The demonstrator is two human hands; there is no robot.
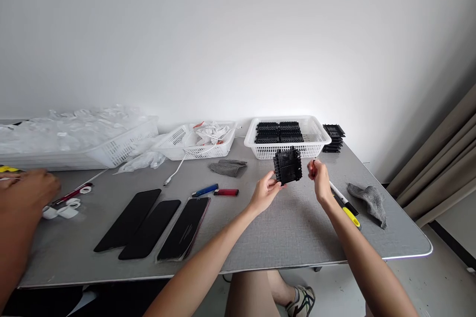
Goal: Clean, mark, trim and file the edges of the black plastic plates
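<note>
My left hand (266, 190) pinches the lower left edge of a black ridged plastic part (287, 166) and holds it upright above the grey table (290, 237). My right hand (319, 174) is just right of the part with its fingers curled together; whether it holds anything small is not visible. Right behind the part stands a white basket (316, 146) with more of the same black parts stacked inside.
A stack of black parts (333, 137) sits right of the basket. A yellow-tipped tool (347, 208) and grey cloth (370, 200) lie right. Three black phones (156, 225), blue and red pens (215, 191), another cloth (228, 167), two white baskets left. Another person's hand (26, 193) at far left.
</note>
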